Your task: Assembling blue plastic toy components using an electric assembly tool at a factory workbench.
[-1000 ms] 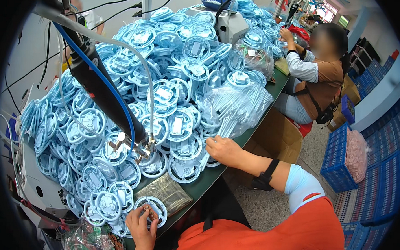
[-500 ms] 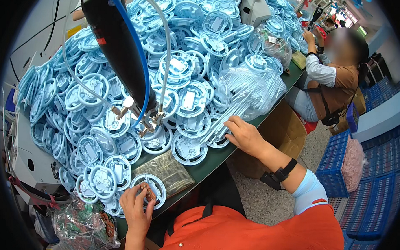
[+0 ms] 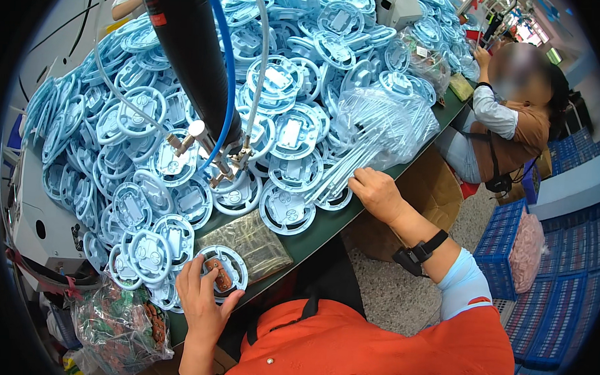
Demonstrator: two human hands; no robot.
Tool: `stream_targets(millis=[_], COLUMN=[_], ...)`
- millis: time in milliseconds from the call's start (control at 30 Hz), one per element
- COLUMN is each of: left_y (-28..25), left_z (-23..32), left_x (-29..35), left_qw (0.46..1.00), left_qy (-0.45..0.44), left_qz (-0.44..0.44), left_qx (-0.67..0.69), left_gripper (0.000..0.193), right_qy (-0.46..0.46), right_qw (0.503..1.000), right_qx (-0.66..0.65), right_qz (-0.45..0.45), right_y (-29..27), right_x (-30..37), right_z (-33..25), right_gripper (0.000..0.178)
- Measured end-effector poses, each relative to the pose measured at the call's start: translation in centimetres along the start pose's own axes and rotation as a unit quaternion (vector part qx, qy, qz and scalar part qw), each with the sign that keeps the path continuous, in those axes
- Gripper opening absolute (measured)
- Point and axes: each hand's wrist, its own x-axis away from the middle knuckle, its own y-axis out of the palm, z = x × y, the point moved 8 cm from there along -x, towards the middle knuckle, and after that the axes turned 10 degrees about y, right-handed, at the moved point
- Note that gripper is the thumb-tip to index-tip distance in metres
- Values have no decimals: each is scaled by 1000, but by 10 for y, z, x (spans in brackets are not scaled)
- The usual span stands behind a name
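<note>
My left hand (image 3: 203,300) rests at a pale blue ring-shaped plastic part (image 3: 243,273), its thumb and fingers spread. Its fingertips lie beside a small brown board (image 3: 221,275) inside the ring. My right hand (image 3: 379,195) is closed, fingertips pinched, near the ends of a bundle of thin whitish sticks (image 3: 343,178). What its fingers hold, if anything, is hidden. The sticks reach into a clear plastic bag (image 3: 382,114). Between my hands, a flat block wrapped in clear film (image 3: 248,245) lies on the green tabletop (image 3: 311,237).
A black cylindrical tool (image 3: 192,58) with a blue hose hangs above a big heap of blue plastic parts (image 3: 131,205). A clear bag of boards (image 3: 120,330) sits lower left. A co-worker (image 3: 510,132) sits at the right, near blue crates (image 3: 493,247) and a cardboard box (image 3: 439,186).
My left thumb has spread away from the brown board, which shows more fully. My right hand's fingers have drawn together by the stick ends. The whole view has shifted slightly.
</note>
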Motion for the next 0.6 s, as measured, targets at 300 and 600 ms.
stream_targets(millis=[300,600], left_y=[1,-1], left_z=[1,3], left_x=[-2,-4], left_qw=[1000,1000], left_qy=[1,14], left_qz=[-6,1], left_qx=[-11,-8], left_gripper=[61,62], right_qy=[99,39], right_qw=[978,967], right_qx=[-178,-253], right_qz=[-39,-9], right_y=[-5,14], right_x=[11,-38], right_z=[-23,-25], right_gripper=[28,29])
